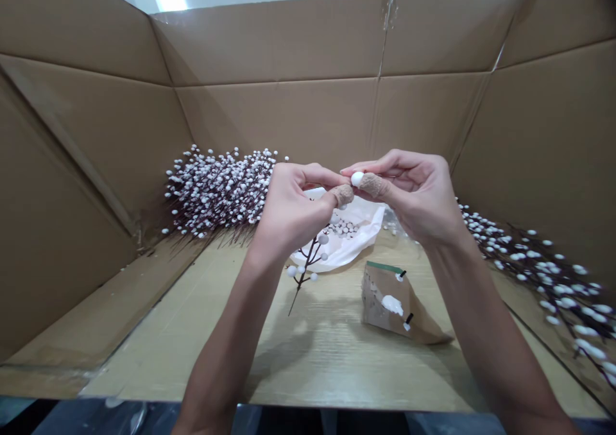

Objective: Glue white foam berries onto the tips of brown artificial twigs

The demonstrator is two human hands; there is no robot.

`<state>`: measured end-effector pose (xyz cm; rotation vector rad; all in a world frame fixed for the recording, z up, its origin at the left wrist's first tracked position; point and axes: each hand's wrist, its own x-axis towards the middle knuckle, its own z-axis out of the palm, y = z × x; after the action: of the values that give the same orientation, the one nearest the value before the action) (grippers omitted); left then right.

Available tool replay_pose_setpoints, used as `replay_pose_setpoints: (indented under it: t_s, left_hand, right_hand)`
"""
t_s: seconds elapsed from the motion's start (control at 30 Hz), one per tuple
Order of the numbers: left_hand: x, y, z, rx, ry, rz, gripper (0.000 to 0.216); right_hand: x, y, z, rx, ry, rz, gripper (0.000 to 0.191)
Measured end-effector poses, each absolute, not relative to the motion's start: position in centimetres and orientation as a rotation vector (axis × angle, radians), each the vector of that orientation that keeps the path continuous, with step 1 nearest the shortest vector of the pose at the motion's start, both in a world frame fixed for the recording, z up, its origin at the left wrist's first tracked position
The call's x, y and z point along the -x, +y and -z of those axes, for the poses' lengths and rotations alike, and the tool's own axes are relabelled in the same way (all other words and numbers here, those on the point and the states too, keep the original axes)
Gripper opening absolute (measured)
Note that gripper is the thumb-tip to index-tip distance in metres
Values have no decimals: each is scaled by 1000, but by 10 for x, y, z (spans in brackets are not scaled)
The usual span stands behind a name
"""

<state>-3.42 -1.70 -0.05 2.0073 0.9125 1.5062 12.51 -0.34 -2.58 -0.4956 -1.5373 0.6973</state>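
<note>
Gripping with covered thumb and finger, the right hand (416, 194) is pinching a white berry (357, 179) just beside the left hand (301, 201), whose grip is clamping a berried sprig (301, 270) that is hanging above the surface (317, 364). Beyond, a white bag (359, 250) is holding more berries (342, 228). Nearer, a white-smeared cardboard wedge (380, 287) is resting. Berried bundles (219, 194) are lying left and right.

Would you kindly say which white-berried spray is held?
The brown-stemmed spray with white berries hanging from the left hand; the others lie heaped by brown cardboard walls.
</note>
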Motion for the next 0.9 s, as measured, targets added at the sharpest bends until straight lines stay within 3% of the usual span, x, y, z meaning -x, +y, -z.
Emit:
replay_pose_setpoints:
  t_s: [0.33,0.57,0.83,0.9]
  left_hand:
    - [36,-10,2,-1961,875,-1450,5]
    - [49,-7,-2,-1864,848,-1437,9]
    - [74,5,-9,-1593,759,-1823,6]
    - [80,7,-11,-1483,742,-1902,4]
  right_hand:
    - [-128,3,27,470,-1551,-781,18]
    - [-140,8,23,448,-1605,-961,39]
    - [-115,18,48,914,-2507,-1066,79]
    - [-95,16,61,901,-2608,-1089,73]
